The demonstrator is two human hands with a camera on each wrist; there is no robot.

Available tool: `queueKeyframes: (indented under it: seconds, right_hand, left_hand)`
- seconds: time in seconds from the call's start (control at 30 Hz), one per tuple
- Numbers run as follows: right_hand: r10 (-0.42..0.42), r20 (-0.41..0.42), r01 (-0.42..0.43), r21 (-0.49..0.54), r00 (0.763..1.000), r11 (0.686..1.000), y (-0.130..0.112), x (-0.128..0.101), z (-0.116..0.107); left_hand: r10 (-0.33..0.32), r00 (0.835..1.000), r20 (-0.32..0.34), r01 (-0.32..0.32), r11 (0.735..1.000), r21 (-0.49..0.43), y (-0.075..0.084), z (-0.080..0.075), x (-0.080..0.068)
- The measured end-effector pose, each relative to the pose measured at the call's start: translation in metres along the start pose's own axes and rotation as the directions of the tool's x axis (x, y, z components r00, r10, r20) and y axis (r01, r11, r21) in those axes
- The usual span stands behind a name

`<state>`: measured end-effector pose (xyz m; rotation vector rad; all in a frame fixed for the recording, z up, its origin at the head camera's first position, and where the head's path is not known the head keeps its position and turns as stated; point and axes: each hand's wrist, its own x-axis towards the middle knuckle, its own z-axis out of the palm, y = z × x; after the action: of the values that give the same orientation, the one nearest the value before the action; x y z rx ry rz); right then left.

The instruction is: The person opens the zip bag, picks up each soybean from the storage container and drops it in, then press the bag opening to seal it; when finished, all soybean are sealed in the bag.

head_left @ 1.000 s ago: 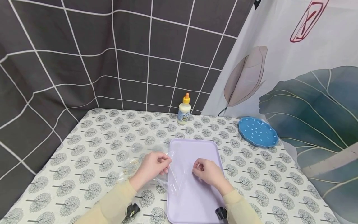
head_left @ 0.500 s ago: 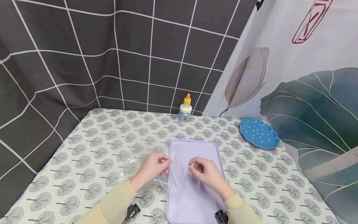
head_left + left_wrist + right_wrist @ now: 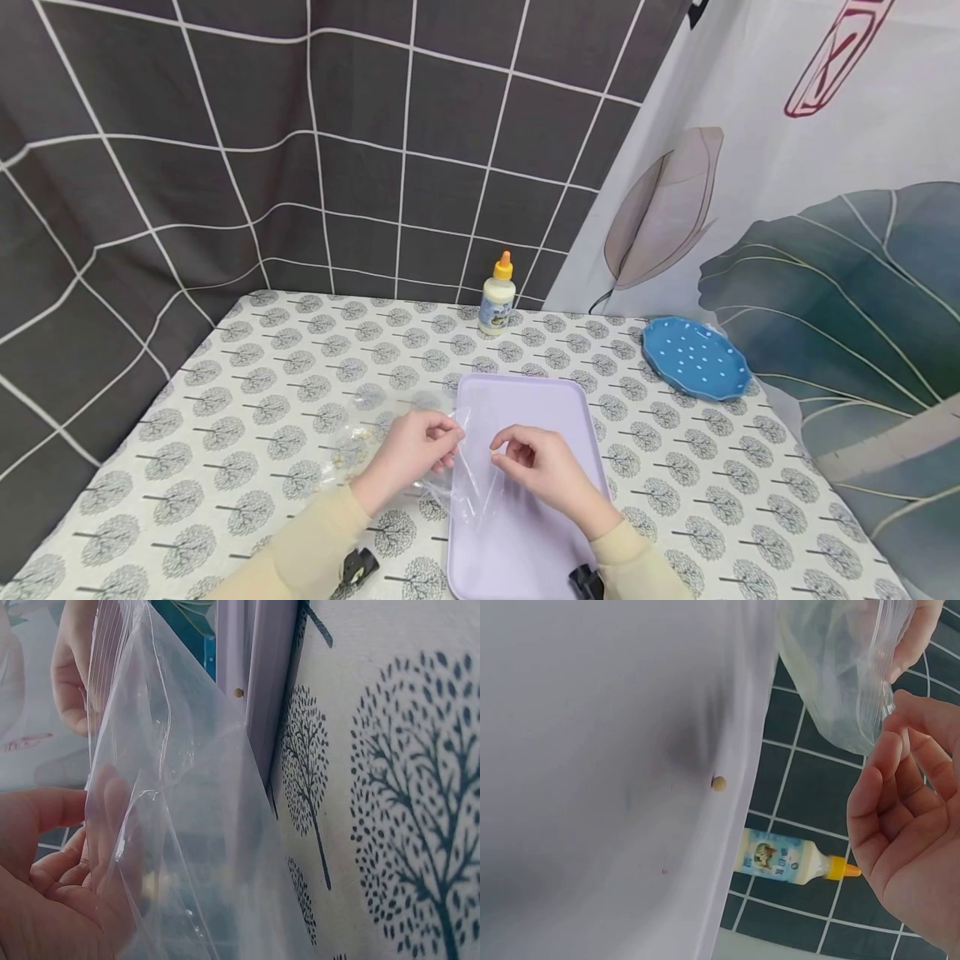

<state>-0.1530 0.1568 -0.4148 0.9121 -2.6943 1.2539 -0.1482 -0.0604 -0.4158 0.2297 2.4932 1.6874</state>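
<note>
My left hand pinches the top edge of a clear zip bag, whose mouth hangs over the left side of a lilac tray. Small yellowish pieces lie in the bag's far left part. Close by the bag's mouth is my right hand, thumb and forefinger pinched; a tiny yellowish piece shows at their tips, its kind too small to tell. In the right wrist view, the bag's ribbed rim is beside those fingertips. One round tan bead-like piece sits by the tray's edge.
A glue bottle with a yellow cap and orange tip stands behind the tray. Toward the back right lies a blue plate with white dots. A tree-print cloth covers the table, with a dark grid curtain behind.
My right hand has moved left from above the tray to the bag's mouth, with a yellowish speck showing at its fingertips. The left hand has stayed nearly still on the bag's edge.
</note>
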Motion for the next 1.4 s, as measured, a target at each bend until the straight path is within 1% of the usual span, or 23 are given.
queueKeyframes:
  seconds: [0.2, 0.4, 0.57, 0.77, 1.07, 1.27, 1.4]
  right_hand:
    - [-0.001, -0.013, 0.001, -0.008, 1.000, 1.000, 0.001, 0.000, -0.001]
    - [0.005, -0.053, -0.005, -0.013, 0.999, 1.000, 0.006, -0.001, -0.002]
    - [0.035, -0.071, -0.036, -0.010, 0.997, 0.999, 0.008, -0.003, -0.005]
    - [0.073, -0.087, -0.075, -0.019, 0.994, 0.997, 0.011, -0.005, -0.008]
    - [0.115, -0.063, -0.118, -0.058, 0.991, 0.991, 0.020, -0.005, -0.008]
    - [0.113, -0.056, -0.117, -0.083, 0.992, 0.990, 0.028, -0.005, -0.007]
    - [0.153, -0.034, -0.156, -0.110, 0.988, 0.982, 0.031, -0.003, -0.007]
  left_hand:
    - [-0.012, 1.000, 0.000, 0.012, 1.000, -0.002, 0.000, 0.001, 0.000]
    - [-0.020, 1.000, 0.002, 0.020, 1.000, -0.013, 0.001, 0.000, 0.000]
    - [-0.010, 1.000, 0.000, 0.010, 1.000, -0.004, 0.001, 0.000, -0.001]
    - [-0.013, 1.000, -0.005, 0.014, 1.000, 0.004, 0.001, -0.002, -0.001]
    - [-0.007, 1.000, -0.001, 0.007, 1.000, 0.004, 0.001, -0.002, -0.001]
    - [-0.011, 1.000, -0.002, 0.011, 1.000, -0.001, 0.001, -0.003, -0.001]
    - [-0.009, 1.000, -0.001, 0.009, 1.000, 0.000, 0.000, -0.003, -0.001]
